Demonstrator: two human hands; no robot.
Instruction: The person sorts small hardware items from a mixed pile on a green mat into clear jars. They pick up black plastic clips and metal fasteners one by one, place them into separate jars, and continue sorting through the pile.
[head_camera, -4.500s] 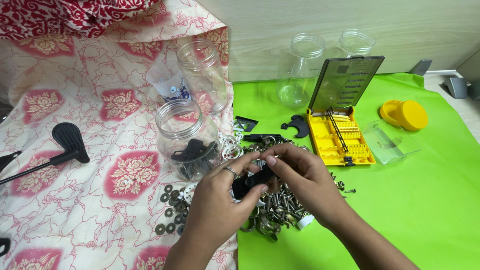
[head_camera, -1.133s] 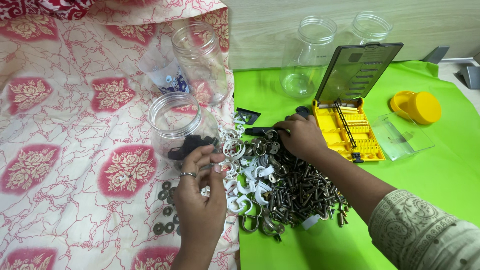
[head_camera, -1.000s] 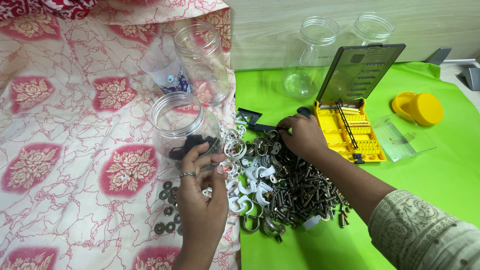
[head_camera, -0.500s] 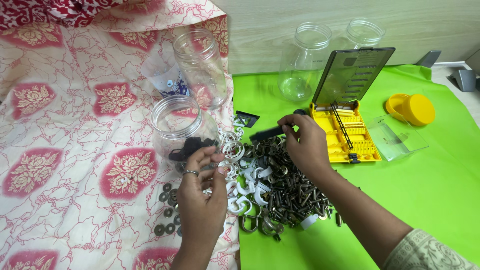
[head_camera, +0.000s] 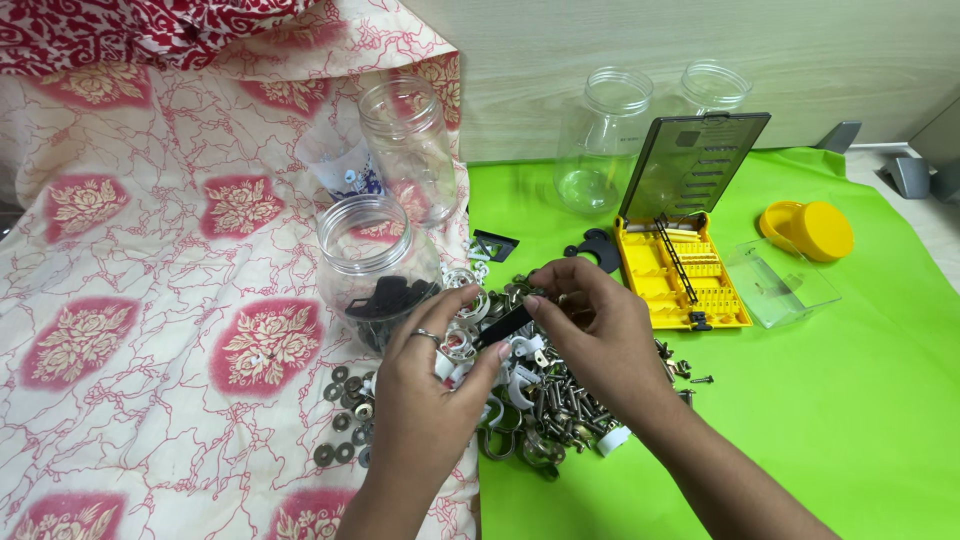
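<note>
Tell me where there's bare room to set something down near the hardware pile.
The green mat lies bare right of the hardware pile, below the yellow case. The floral cloth left of the washers is open. Crowded: around both hands and the jars.

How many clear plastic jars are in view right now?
4: jar with black parts by the left hand, empty jar on the floral cloth behind it, two jars by the wall.

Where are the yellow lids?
In the head view the yellow lids sit on the green mat, far right, beside the clear plastic tray and the yellow bit case.
</note>
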